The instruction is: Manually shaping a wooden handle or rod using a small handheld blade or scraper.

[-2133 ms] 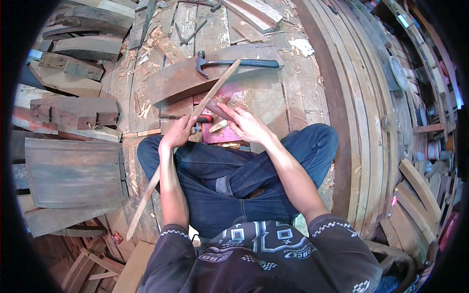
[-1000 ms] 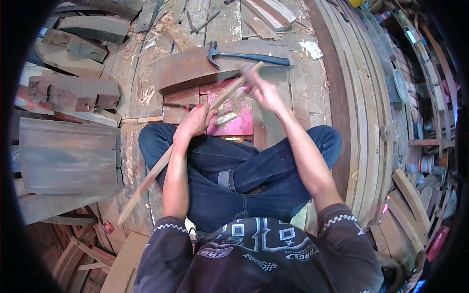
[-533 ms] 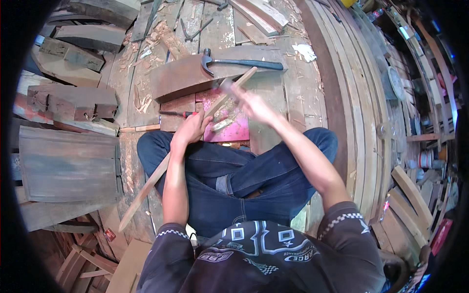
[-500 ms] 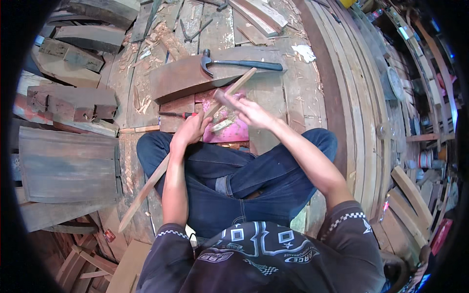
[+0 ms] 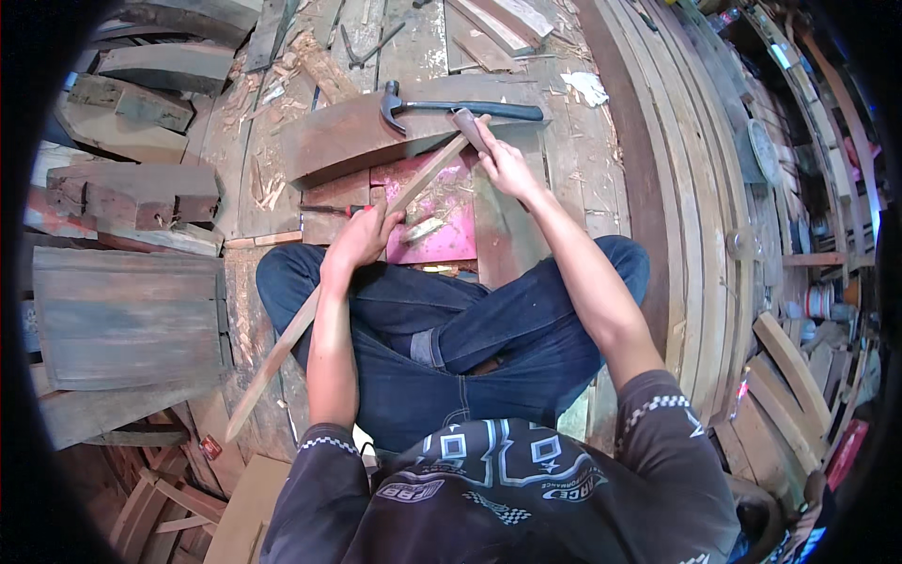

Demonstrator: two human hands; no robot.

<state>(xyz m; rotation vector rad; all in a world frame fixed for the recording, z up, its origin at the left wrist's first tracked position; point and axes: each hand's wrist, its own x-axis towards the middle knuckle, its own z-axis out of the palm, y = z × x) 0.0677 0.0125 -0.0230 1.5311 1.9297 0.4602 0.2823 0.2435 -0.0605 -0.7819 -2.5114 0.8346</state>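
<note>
A long, thin wooden strip (image 5: 429,175) lies diagonally over my lap, its lower end past my left knee. My left hand (image 5: 357,239) is closed round its middle. My right hand (image 5: 507,169) grips a brown piece of sandpaper (image 5: 467,128), by its look, pressed on the strip's far end. Under the strip is a pink sheet (image 5: 449,233) strewn with wood dust and shavings. A thin tool with a red handle (image 5: 355,211) lies just beyond my left hand. A claw hammer (image 5: 470,108) with a dark handle rests on a thick timber block (image 5: 329,155) ahead.
Pincers (image 5: 362,52) and wood shavings (image 5: 268,193) lie on the plank floor ahead. Timber blocks (image 5: 132,197) are stacked to my left, beside a wide board (image 5: 127,315). Long planks (image 5: 676,207) run along my right side. My crossed legs (image 5: 451,329) frame the work spot.
My right hand has slid the sandpaper away from me and to the right, up to the strip's far end. My left hand keeps its grip, shifted slightly.
</note>
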